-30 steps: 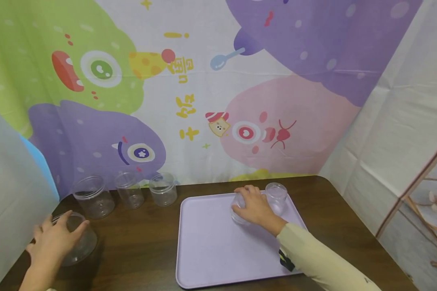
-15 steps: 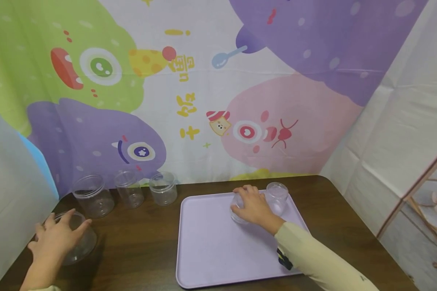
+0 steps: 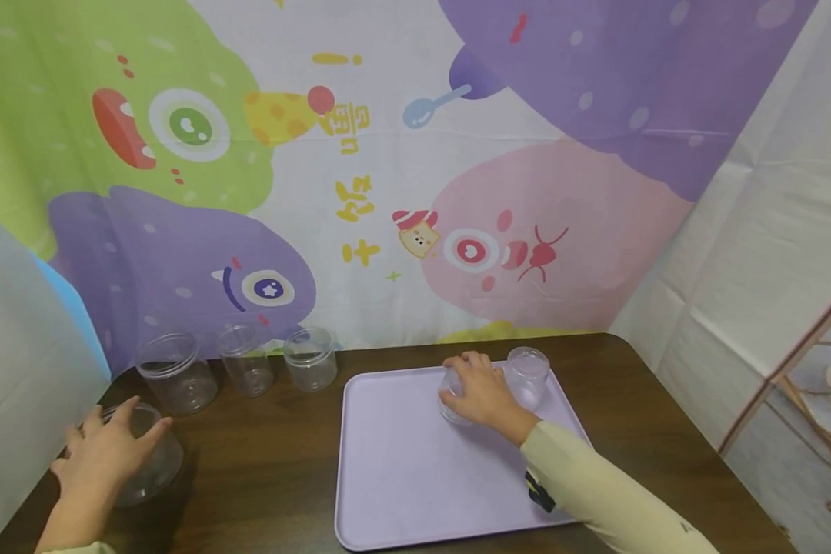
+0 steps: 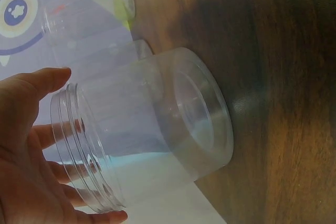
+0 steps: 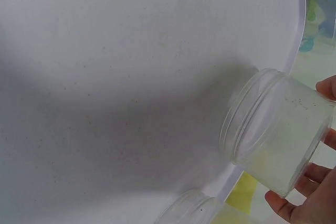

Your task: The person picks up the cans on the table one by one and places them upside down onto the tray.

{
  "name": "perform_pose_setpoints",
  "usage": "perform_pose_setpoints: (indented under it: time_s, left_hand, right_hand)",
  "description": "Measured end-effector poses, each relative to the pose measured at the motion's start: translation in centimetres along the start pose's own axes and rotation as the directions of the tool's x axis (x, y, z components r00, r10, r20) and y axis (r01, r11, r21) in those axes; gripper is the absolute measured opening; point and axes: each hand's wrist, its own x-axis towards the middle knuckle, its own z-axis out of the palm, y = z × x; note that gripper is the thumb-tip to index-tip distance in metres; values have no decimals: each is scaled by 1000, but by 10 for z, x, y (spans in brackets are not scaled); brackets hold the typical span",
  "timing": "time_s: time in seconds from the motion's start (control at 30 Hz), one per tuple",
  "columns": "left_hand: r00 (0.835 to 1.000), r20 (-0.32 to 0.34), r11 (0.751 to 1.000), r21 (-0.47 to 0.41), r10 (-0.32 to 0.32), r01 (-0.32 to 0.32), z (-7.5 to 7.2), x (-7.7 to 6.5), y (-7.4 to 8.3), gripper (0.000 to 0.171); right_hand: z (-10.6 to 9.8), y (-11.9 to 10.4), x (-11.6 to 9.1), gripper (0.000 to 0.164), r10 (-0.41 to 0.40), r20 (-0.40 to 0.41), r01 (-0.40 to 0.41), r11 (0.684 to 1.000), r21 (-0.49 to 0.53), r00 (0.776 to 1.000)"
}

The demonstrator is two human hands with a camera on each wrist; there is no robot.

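My left hand point(image 3: 100, 458) is spread over the mouth of a wide clear plastic jar point(image 3: 158, 465) standing upright at the table's left. In the left wrist view, thumb and fingers grip the threaded rim of that jar point(image 4: 142, 124) from both sides. On the lilac tray point(image 3: 415, 477), my right hand point(image 3: 485, 394) holds a smaller clear jar point(image 3: 452, 412) from above. The right wrist view has this jar point(image 5: 278, 129) upside down, its threaded mouth against the tray and fingertips round its base. Beside it another clear jar point(image 3: 528, 377) also stands upside down.
Along the back left stand three upright clear jars: a wide one point(image 3: 180, 377), a narrow tall one point(image 3: 245, 362) and a short one point(image 3: 310, 360). Bare brown table point(image 3: 263, 469) lies between the left jar and the tray. A printed curtain point(image 3: 381, 169) hangs behind.
The view has shifted very slightly. Both hands and all the jars stay in the same places.
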Motion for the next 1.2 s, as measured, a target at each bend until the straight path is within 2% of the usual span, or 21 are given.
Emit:
perform_pose_setpoints:
  time_s: [0.37,0.7,1.2]
  left_hand:
    - [1000,17,1000,26,-9,8,-4,0,0,96]
    - [998,57,999,49,-15,12,-3,9,-8,106]
    - [993,113,999,42,-31,27,-10,8,-4,104]
  right_hand:
    - [1,-2,0,47,2,46,-1,1000,-16,999]
    - [5,-3,-1,47,-46,24,47,998,-51,999]
    - [11,-5,-3,51,-43,19,45,997,-67,999]
